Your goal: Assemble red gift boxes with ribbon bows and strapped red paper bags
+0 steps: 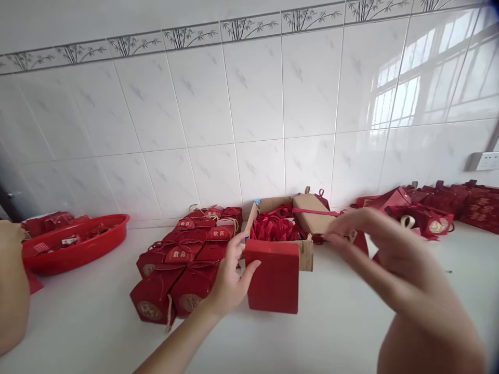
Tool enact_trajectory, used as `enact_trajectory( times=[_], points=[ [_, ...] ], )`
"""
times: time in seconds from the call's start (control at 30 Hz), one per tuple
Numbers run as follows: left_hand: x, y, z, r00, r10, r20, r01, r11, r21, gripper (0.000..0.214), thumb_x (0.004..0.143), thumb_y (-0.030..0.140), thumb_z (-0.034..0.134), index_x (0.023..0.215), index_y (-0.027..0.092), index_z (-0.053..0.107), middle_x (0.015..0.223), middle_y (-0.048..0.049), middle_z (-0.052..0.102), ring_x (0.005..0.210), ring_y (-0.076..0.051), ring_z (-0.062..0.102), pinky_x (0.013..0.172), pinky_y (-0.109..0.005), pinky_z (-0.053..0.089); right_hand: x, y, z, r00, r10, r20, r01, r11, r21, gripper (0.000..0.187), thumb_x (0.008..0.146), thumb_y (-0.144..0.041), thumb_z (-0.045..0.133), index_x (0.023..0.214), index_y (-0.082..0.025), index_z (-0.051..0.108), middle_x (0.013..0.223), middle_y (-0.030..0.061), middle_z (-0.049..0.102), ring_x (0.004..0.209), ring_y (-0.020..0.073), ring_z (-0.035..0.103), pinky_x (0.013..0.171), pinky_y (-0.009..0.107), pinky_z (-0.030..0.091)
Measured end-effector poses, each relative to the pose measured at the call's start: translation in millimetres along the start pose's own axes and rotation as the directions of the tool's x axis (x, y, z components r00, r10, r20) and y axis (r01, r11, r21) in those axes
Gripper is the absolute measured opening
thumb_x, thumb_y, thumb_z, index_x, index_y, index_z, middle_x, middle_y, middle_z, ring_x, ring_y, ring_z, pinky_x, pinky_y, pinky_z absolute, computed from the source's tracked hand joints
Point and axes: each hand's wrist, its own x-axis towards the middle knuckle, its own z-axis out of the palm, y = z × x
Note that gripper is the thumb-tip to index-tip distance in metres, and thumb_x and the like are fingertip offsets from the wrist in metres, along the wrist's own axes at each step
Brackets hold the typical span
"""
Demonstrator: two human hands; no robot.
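My left hand (230, 278) grips a plain red box (273, 278) by its left side, thumb on the near face and fingers behind. The box stands upright over the white counter, in front of an open cardboard box (306, 252) filled with red ribbons (275, 223). To the right, my right hand (390, 265) is raised and smeared by motion. Its thumb and fingertips come close together near a brown carton (312, 213) with a red ribbon across it. Whether those fingertips touch or hold anything does not show.
Rows of tied red gift boxes (187, 254) sit left of the cardboard box. Further left is a red oval basin (78, 252) with small packets, beside another person's arm (11, 291). More red bags and boxes (432, 208) line the tiled wall at right.
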Motion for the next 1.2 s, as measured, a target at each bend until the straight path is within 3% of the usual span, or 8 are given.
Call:
enact_trajectory(
  times=[0.07, 0.2, 0.27, 0.37, 0.63, 0.8, 1.0, 1.2],
  points=[
    [-1, -30, 13.0, 0.999, -0.047, -0.021, 0.047, 0.999, -0.006, 0.047, 0.086, 0.035, 0.061, 0.129, 0.021, 0.045, 0.122, -0.0119, 0.060, 0.113, -0.024, 0.059, 0.094, -0.036, 0.050, 12, 8, 11, 0.978, 0.064, 0.197, -0.054, 0.997, -0.058, 0.008, 0.089, -0.028, 0.054, 0.094, -0.024, 0.059, 0.090, 0.0024, 0.065, 0.079, 0.0172, 0.061, 0.063, 0.028, 0.049],
    [-5, -61, 14.5, 0.991, -0.118, -0.065, 0.115, 0.992, -0.045, 0.027, 0.089, 0.041, 0.056, 0.103, 0.018, 0.054, 0.092, -0.0070, 0.064, 0.083, -0.020, 0.065, 0.071, -0.029, 0.053, 32, 41, 49, 0.790, 0.277, 0.547, -0.209, 0.960, -0.184, 0.033, 0.081, -0.034, 0.063, 0.113, -0.026, 0.062, 0.106, 0.0049, 0.067, 0.089, 0.0213, 0.062, 0.069, 0.031, 0.049],
    [-7, -61, 13.1, 0.989, -0.132, -0.072, 0.128, 0.990, -0.059, 0.026, 0.088, 0.043, 0.057, 0.097, 0.019, 0.054, 0.083, -0.0039, 0.062, 0.077, -0.018, 0.064, 0.068, -0.027, 0.052, 38, 58, 69, 0.744, 0.284, 0.606, -0.236, 0.959, -0.160, 0.049, 0.074, -0.037, 0.071, 0.120, -0.025, 0.061, 0.113, 0.0056, 0.066, 0.097, 0.0231, 0.061, 0.075, 0.032, 0.048],
    [-15, -52, 13.0, 0.988, -0.121, -0.099, 0.115, 0.991, -0.062, 0.026, 0.089, 0.043, 0.056, 0.101, 0.020, 0.053, 0.098, -0.0068, 0.063, 0.091, -0.020, 0.063, 0.078, -0.028, 0.051, 43, 74, 90, 0.685, 0.291, 0.668, -0.265, 0.954, -0.144, 0.025, 0.074, -0.031, 0.069, 0.097, -0.023, 0.072, 0.093, 0.0029, 0.070, 0.082, 0.0199, 0.062, 0.064, 0.027, 0.046],
    [-34, -33, 10.1, 0.998, -0.057, -0.002, 0.056, 0.997, -0.061, 0.021, 0.087, 0.037, 0.060, 0.097, 0.021, 0.054, 0.114, -0.0095, 0.066, 0.102, -0.022, 0.064, 0.084, -0.030, 0.051, 41, 69, 91, 0.586, 0.197, 0.786, -0.273, 0.961, -0.038, 0.014, 0.075, -0.026, 0.068, 0.086, -0.023, 0.076, 0.082, 0.0002, 0.072, 0.073, 0.0155, 0.061, 0.060, 0.024, 0.045],
    [-34, -31, 7.7, 0.994, -0.110, 0.024, 0.110, 0.994, 0.025, 0.021, 0.087, 0.039, 0.061, 0.096, 0.021, 0.064, 0.087, -0.0038, 0.071, 0.078, -0.018, 0.067, 0.069, -0.025, 0.051, 41, 67, 92, 0.575, 0.139, 0.807, -0.255, 0.967, 0.015, 0.016, 0.079, -0.035, 0.067, 0.081, -0.022, 0.076, 0.078, 0.0006, 0.071, 0.070, 0.0150, 0.061, 0.058, 0.024, 0.044],
    [-33, -26, 6.8, 0.992, -0.103, 0.067, 0.101, 0.995, 0.024, 0.019, 0.087, 0.038, 0.061, 0.093, 0.021, 0.066, 0.085, -0.0024, 0.073, 0.077, -0.017, 0.068, 0.069, -0.023, 0.051, 45, 106, 108, 0.855, 0.386, 0.347, -0.282, 0.907, -0.314, 0.054, 0.097, -0.051, 0.028, 0.104, -0.016, 0.069, 0.096, 0.0085, 0.069, 0.084, 0.0200, 0.063, 0.068, 0.028, 0.047],
    [-32, -26, 6.2, 0.993, -0.099, 0.061, 0.098, 0.995, 0.019, 0.018, 0.086, 0.038, 0.061, 0.091, 0.021, 0.067, 0.085, -0.0021, 0.073, 0.077, -0.018, 0.068, 0.069, -0.024, 0.050, 44, 136, 129, 0.778, 0.505, 0.374, -0.257, 0.799, -0.544, 0.055, 0.093, -0.039, 0.044, 0.145, -0.025, 0.038, 0.153, 0.0102, 0.035, 0.132, 0.0285, 0.044, 0.100, 0.040, 0.039]
  ],
)
